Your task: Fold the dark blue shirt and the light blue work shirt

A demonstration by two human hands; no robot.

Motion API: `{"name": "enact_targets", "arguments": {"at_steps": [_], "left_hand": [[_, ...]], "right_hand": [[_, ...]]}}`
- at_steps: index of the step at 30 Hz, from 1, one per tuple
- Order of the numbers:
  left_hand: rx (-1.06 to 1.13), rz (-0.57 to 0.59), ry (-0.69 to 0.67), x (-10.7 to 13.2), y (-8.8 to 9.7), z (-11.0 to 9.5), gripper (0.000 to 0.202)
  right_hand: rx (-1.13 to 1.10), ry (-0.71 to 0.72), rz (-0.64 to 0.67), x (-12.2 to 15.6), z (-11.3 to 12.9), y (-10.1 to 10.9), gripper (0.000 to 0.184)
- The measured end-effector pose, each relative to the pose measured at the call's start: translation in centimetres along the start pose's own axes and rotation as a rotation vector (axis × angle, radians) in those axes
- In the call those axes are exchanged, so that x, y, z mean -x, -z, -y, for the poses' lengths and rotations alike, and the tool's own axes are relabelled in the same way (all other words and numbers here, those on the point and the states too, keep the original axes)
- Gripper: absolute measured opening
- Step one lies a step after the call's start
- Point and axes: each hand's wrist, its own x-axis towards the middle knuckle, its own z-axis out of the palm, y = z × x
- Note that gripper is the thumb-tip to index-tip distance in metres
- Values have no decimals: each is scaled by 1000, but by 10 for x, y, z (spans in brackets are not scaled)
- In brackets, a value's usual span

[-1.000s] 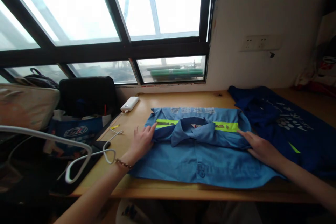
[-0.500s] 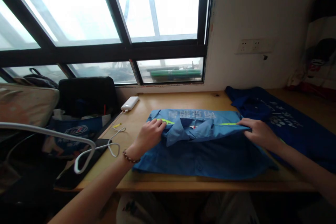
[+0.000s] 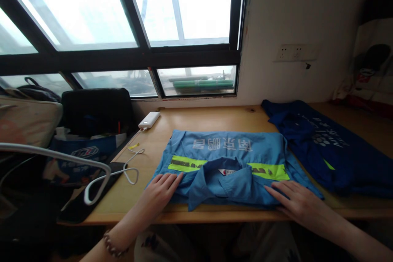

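And the fold is down! A second ago the light blue shirt (image 3: 229,163) lay longer on the desk (image 3: 211,118), its lower front hanging toward the near edge; half a second ago both hands were lifting the collar end. Now the shirt is a compact rectangle, collar (image 3: 225,180) turned toward the near edge of the desk, yellow reflective stripe (image 3: 187,163) just behind it and white lettering (image 3: 222,144) upside down beyond that.

The left hand (image 3: 161,190) lies flat on the shirt's left front corner, fingers spread wide, gripping nothing. The right hand (image 3: 296,200) mirrors it on the right front corner, palm down, fingers splayed, pressing rather than holding. My read: the halving fold is finished and this is the smoothing pass.

Right of the shirt, a dark blue garment (image 3: 325,147) sprawls unfolded, touching its far right corner. Left of the shirt, a white power bank (image 3: 149,120) with its cable (image 3: 132,163), and a white hanger (image 3: 61,159) further left.
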Motion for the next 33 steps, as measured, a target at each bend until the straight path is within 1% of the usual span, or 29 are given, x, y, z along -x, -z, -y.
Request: {"name": "enact_targets", "arguments": {"at_steps": [2, 4, 8, 10, 12, 14, 16, 17, 19, 21, 22, 23, 24, 25, 26, 27, 28, 29, 30, 31, 32, 33], "left_hand": [[0, -6, -9, 6, -2, 3, 51], [14, -27, -20, 15, -6, 4, 51], [65, -79, -53, 33, -13, 5, 52], [94, -71, -57, 37, -15, 8, 55], [121, -49, -63, 34, -16, 13, 58], [144, -33, -83, 25, -19, 23, 60], [139, -27, -68, 11, -23, 33, 60], [120, -33, -29, 3, -23, 38, 60], [53, -74, 107, -14, -21, 41, 62], [-3, -156, 260, -29, -12, 32, 62], [-9, -203, 305, -34, -5, 22, 59], [6, -249, 319, -37, 3, 8, 56], [40, -284, 286, -40, 10, -11, 52], [90, -306, 206, -41, 17, -33, 48], [150, -315, 97, -41, 21, -58, 47], [207, -302, -23, -42, 22, -84, 54], [255, -288, -122, -42, 20, -111, 66], [289, -284, -185, -43, 14, -138, 76], [305, -308, -230, -45, 6, -162, 81], [303, -361, -226, -48, -5, -184, 79], [288, -405, -162, -50, -16, -202, 74], [278, -442, -105, -51, -27, -215, 69]], "right_hand": [[-23, -16, -4, 4, -4, 1, 52], [-29, -20, -8, 13, -12, -1, 57], [10, 2, -12, 45, -39, -13, 57], [23, -8, -9, 60, -51, -17, 57], [13, -26, -7, 70, -55, -20, 56], [-5, -38, -11, 73, -51, -19, 54], [-13, -47, -28, 70, -37, -14, 52], [-13, -50, -39, 67, -27, -11, 51], [-16, -39, -64, 60, -4, -4, 51], [-26, 17, -85, 55, 18, 0, 52], [-24, 49, -91, 54, 27, 0, 53], [-16, 70, -95, 54, 33, -2, 54], [0, 68, -101, 57, 37, -6, 55], [19, 38, -107, 60, 37, -10, 56], [37, -10, -118, 63, 36, -16, 57], [46, -65, -126, 67, 33, -21, 58], [43, -107, -136, 71, 30, -26, 59], [26, -128, -151, 73, 26, -30, 61], [-2, -127, -173, 75, 24, -33, 62], [-38, -117, -201, 76, 24, -35, 63], [-75, -111, -234, 76, 27, -36, 64], [-116, -105, -265, 75, 32, -36, 65]]}}
